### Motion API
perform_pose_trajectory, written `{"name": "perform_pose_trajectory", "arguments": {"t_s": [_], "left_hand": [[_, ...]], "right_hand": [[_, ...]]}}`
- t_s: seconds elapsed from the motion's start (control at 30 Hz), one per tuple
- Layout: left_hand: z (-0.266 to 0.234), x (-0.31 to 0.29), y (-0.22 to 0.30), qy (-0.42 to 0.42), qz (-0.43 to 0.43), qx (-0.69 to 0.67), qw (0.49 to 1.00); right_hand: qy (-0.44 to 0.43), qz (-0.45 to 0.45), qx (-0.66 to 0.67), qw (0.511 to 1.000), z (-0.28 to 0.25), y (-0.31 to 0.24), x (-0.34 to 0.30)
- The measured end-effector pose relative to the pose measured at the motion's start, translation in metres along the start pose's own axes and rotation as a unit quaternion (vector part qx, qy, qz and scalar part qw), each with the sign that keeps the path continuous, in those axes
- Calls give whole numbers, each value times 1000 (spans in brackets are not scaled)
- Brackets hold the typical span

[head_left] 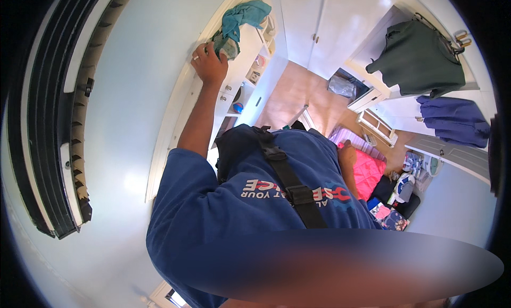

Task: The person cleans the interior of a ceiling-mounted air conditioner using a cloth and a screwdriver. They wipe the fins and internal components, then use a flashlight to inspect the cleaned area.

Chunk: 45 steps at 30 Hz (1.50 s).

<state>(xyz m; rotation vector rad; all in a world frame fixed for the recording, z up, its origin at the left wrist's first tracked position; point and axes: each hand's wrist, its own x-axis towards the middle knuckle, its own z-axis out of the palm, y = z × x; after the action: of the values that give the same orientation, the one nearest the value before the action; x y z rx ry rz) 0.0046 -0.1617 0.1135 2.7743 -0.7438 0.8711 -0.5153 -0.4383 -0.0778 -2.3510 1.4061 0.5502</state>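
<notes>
At the upper left, my left hand is stretched out to the top of a white cabinet. Its fingers curl round a bundled green-and-pale patterned cloth; a ring shows on one finger. A teal cloth lies crumpled just beyond that bundle, partly over the cabinet top. On the other side of my body, my right hand hangs low beside a bright pink quilted cover. Its fingers are hidden from above, and whether it holds anything does not show.
Open cabinet shelves hold small items, among them a blue-and-red ball. A dark green top and a purple-blue garment hang at the right. A white wooden frame stands on the floor near a heap of bags and clothes.
</notes>
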Motion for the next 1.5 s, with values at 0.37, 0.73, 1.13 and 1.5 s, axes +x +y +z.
{"name": "perform_pose_trajectory", "arguments": {"t_s": [0.37, 0.73, 1.13, 1.5], "left_hand": [[51, 57, 12, -103, -13, 36, 994], [69, 91, 17, -224, -49, 89, 969], [64, 139, 9, -28, -230, -450, 863], [-31, 176, 33, -2, 15, -342, 940]], "right_hand": [[-255, -192, -122, 940, -54, 34, -26], [-280, -46, 508, 813, -37, 34, -55], [-372, -110, 256, 885, -29, 99, -84], [-102, -90, 261, 956, -3, 76, -59]]}}
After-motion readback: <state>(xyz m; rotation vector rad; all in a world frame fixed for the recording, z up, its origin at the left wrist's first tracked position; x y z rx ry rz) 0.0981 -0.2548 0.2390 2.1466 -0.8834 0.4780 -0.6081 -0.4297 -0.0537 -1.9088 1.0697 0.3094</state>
